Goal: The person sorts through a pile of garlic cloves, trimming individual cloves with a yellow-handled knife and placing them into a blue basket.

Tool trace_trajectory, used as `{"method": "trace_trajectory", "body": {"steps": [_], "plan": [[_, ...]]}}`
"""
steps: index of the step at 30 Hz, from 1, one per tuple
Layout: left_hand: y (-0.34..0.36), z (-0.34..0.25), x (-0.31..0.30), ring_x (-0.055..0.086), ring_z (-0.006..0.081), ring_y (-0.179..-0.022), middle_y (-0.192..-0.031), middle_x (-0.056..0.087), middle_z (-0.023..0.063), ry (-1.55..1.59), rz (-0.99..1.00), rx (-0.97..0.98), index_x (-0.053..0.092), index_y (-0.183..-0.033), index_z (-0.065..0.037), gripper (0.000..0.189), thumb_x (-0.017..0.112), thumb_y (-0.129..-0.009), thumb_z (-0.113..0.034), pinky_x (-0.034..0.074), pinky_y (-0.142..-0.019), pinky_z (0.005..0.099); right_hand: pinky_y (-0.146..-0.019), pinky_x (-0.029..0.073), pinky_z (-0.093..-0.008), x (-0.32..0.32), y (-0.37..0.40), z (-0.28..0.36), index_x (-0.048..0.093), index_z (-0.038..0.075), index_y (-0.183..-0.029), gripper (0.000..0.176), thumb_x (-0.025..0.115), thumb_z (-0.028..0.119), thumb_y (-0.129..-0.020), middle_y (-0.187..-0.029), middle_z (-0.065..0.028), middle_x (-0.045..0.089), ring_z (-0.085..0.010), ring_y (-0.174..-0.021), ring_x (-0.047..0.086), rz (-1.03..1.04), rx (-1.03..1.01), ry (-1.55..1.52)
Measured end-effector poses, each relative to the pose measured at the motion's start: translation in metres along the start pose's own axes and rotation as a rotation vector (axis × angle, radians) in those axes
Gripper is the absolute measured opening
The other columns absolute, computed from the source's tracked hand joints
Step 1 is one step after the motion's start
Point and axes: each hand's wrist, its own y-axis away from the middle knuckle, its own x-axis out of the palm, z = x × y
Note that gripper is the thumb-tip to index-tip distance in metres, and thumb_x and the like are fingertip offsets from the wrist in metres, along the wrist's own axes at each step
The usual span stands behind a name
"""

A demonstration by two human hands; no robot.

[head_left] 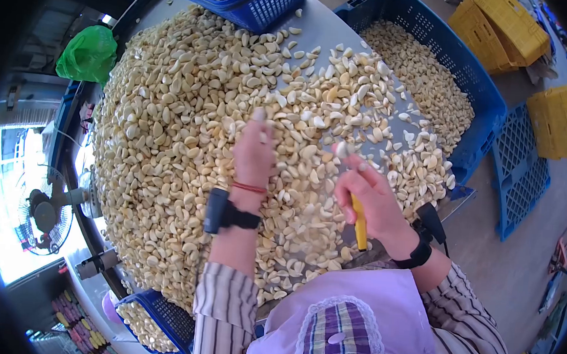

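Observation:
A large heap of pale, garlic-like cloves [169,123] covers the table. My left hand [254,150] reaches over the middle of the heap, blurred, with a red string and a black strapped device at its wrist; what its fingers hold, if anything, is too smeared to tell. To its right, my right hand [369,195] is closed around a yellow-handled tool [359,223]. A single pale clove [342,149] shows at the raised fingertips of that hand. Cloves lie more thinly on the grey tabletop [372,132] beyond it.
A large blue crate [486,92] holding cloves stands at the right. One blue basket [269,8] sits at the top, another [171,324] with cloves at the lower left. Yellow crates [484,33] are at the upper right. A fan [45,213] and green bag [87,53] are at the left.

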Motion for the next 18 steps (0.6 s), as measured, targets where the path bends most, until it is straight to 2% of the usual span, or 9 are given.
{"method": "trace_trajectory", "body": {"steps": [1,6,8,9,11,13,15,17,18], "plan": [[0.010,-0.010,0.014,0.063,0.0232,-0.066,-0.084,0.067,0.0105,0.016,0.089,-0.032,0.055,-0.117,-0.009,0.026,0.055,-0.091,-0.014,0.051,-0.057,0.0326,-0.045,0.040,-0.0192,-0.004,0.000,0.005,0.029,-0.002,-0.141,0.057,0.051,0.025,-0.095,-0.071,-0.0028,0.054,-0.0074,-0.049,0.047,0.000,-0.005,0.002],[0.062,-0.055,0.016,0.064,0.0244,-0.070,-0.091,0.067,0.0115,0.337,0.638,0.089,0.055,-0.112,-0.007,0.025,0.056,-0.088,-0.009,0.052,-0.063,0.0360,-0.042,0.039,-0.0200,-0.027,-0.005,0.024,0.033,0.000,-0.138,0.055,0.050,0.031,-0.096,-0.071,-0.0047,0.054,-0.0084,-0.048,0.047,-0.108,-0.137,-0.140],[0.078,-0.048,0.019,0.068,0.0191,-0.075,-0.113,0.063,0.0174,0.836,0.767,-0.040,0.057,-0.093,-0.007,0.011,0.061,-0.088,-0.016,0.048,-0.050,0.0247,-0.042,0.039,-0.0205,-0.034,-0.004,0.029,0.035,0.003,-0.139,0.057,0.051,0.035,-0.095,-0.069,-0.0039,0.052,-0.0083,-0.047,0.046,-0.157,-0.173,-0.175],[0.074,-0.049,0.012,0.068,0.0191,-0.075,-0.113,0.063,0.0174,0.838,0.775,-0.036,0.057,-0.093,-0.007,0.011,0.061,-0.088,-0.016,0.048,-0.050,0.0247,-0.042,0.039,-0.0205,-0.038,-0.003,0.031,0.035,0.003,-0.139,0.057,0.051,0.035,-0.095,-0.069,-0.0039,0.052,-0.0083,-0.047,0.046,-0.165,-0.177,-0.175],[0.058,-0.055,-0.016,0.064,0.0181,-0.066,-0.102,0.062,0.0136,1.470,0.676,-0.424,0.055,-0.097,-0.007,0.013,0.058,-0.089,-0.017,0.042,-0.040,0.0192,-0.041,0.039,-0.0210,-0.046,-0.003,0.032,0.035,0.004,-0.139,0.057,0.051,0.036,-0.095,-0.069,-0.0037,0.052,-0.0084,-0.045,0.045,-0.153,-0.186,-0.195],[0.034,-0.064,-0.023,0.056,0.0122,-0.053,-0.085,0.060,0.0071,1.616,0.319,-0.461,0.053,-0.100,-0.007,0.015,0.057,-0.090,-0.018,0.033,-0.033,0.0149,-0.040,0.038,-0.0212,-0.047,-0.005,0.031,0.035,0.004,-0.139,0.058,0.052,0.037,-0.094,-0.068,-0.0035,0.051,-0.0086,-0.044,0.044,-0.167,-0.172,-0.217],[0.001,-0.022,-0.015,0.054,0.0121,-0.053,-0.076,0.060,0.0047,1.523,0.306,-0.469,0.057,-0.102,-0.007,0.020,0.060,-0.090,-0.022,0.032,-0.037,0.0133,-0.040,0.038,-0.0212,-0.043,-0.006,0.031,0.036,0.002,-0.138,0.058,0.052,0.037,-0.094,-0.069,-0.0031,0.051,-0.0084,-0.044,0.044,-0.216,-0.128,-0.176],[-0.042,-0.027,-0.009,0.056,0.0148,-0.056,-0.069,0.060,0.0052,0.585,0.221,-0.208,0.061,-0.104,-0.005,0.028,0.065,-0.086,-0.026,0.038,-0.044,0.0190,-0.041,0.038,-0.0208,-0.038,-0.008,0.028,0.036,0.001,-0.137,0.058,0.052,0.035,-0.094,-0.069,-0.0032,0.052,-0.0084,-0.045,0.044,-0.192,-0.112,-0.171],[-0.060,-0.026,-0.001,0.056,0.0148,-0.056,-0.069,0.060,0.0052,0.589,0.221,-0.204,0.061,-0.104,-0.005,0.028,0.065,-0.086,-0.026,0.038,-0.044,0.0190,-0.042,0.038,-0.0204,-0.034,-0.009,0.027,0.037,-0.001,-0.136,0.057,0.053,0.034,-0.094,-0.069,-0.0033,0.052,-0.0083,-0.045,0.045,-0.160,-0.092,-0.166]]}}
